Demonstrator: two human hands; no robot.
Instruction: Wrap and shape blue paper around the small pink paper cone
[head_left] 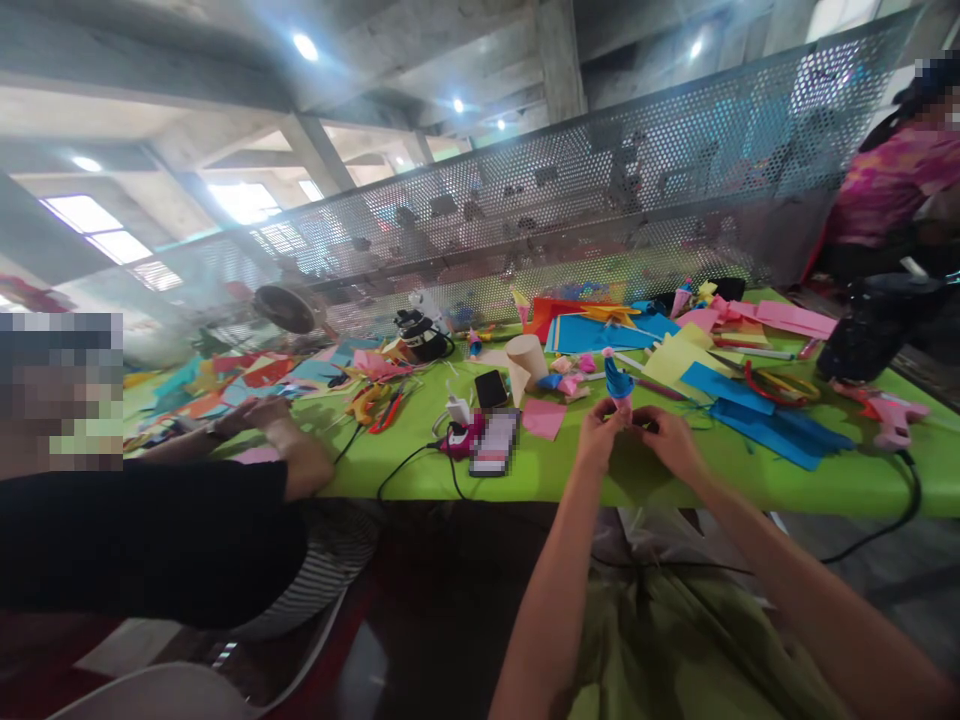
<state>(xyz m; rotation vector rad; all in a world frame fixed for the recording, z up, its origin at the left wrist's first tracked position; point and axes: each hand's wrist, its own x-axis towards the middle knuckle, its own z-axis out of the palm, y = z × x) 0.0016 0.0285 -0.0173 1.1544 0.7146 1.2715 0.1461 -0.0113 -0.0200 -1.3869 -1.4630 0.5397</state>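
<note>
My left hand [598, 436] pinches a small paper craft piece [619, 380] by its pink base. Its upper part is a twisted blue swirl with a little pink tip, held upright above the near edge of the table. Close by on the right, my right hand [673, 440] has its thumb and fingers pinched together near the base; what they hold, if anything, is too small to make out. Just beyond the hands lie small pink and blue paper pieces [566, 382]. Blue paper strips [780, 430] lie to the right of my right hand.
A phone [493, 445], a magenta power block [459, 440] with cords and a cardboard tube [527, 362] are left of my hands. Rightward lie scissors [784, 388] and a pink glue gun [892, 415]. A co-worker's arm [289, 445] rests at left; a perforated screen [525, 220] stands behind.
</note>
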